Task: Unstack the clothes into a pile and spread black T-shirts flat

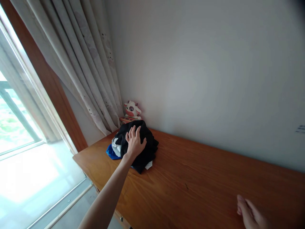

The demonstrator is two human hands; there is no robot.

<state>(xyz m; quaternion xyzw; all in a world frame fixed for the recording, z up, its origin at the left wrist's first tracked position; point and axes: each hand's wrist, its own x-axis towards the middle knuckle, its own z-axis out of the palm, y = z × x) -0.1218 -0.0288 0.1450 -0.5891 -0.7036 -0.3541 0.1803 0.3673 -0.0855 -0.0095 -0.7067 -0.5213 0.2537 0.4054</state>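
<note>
A heap of clothes lies toward the far left end of the wooden tabletop [181,178]. On top is a black garment [146,149], with a grey-white cloth [116,146] and a blue cloth [113,152] showing at its left side. My left hand [135,141] reaches over the black garment with its fingers spread and slightly bent; whether it presses on the cloth I cannot tell. Near the lower right, my right hand [250,211] is held over the tabletop, its fingers curled in. Nothing shows in that hand, though its inside is hidden.
A toy cow [132,109] stands behind the heap in the corner. A pale curtain [78,57] hangs at the left beside a bright window [16,111]. The grey wall [202,73] runs along the table's back edge.
</note>
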